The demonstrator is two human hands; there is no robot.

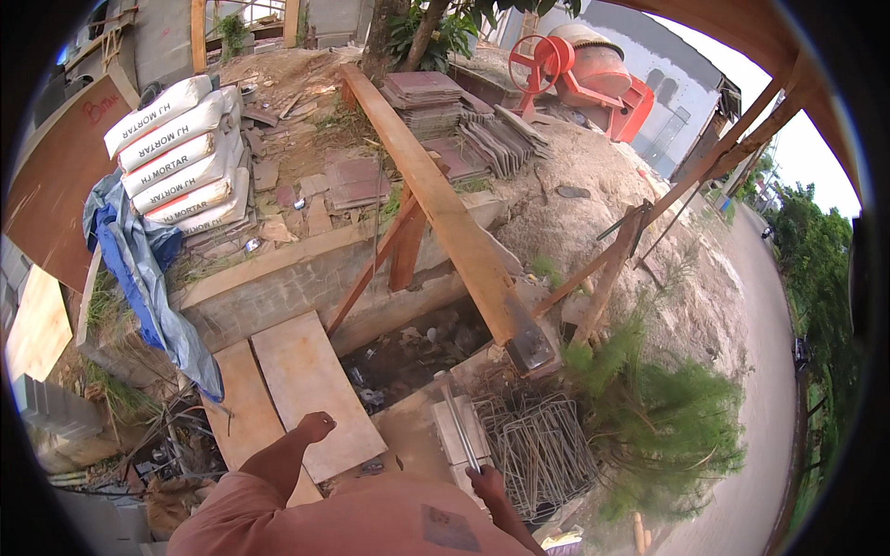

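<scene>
- The left hand (317,425) is curling into a loose fist over a pale board (318,375).
- A metal bar (461,429) is slanting across pale blocks (446,435).
- The right hand (487,483) is gripping the bar's near end, beside bent steel rods (540,454).

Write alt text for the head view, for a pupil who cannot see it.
A person's right grip holds a metal bar beside bent metal rods, while the curled left grip is over a pale board. Beyond, outdoors, a wooden beam lies between stacked bags on the left and a red cement mixer.
</scene>
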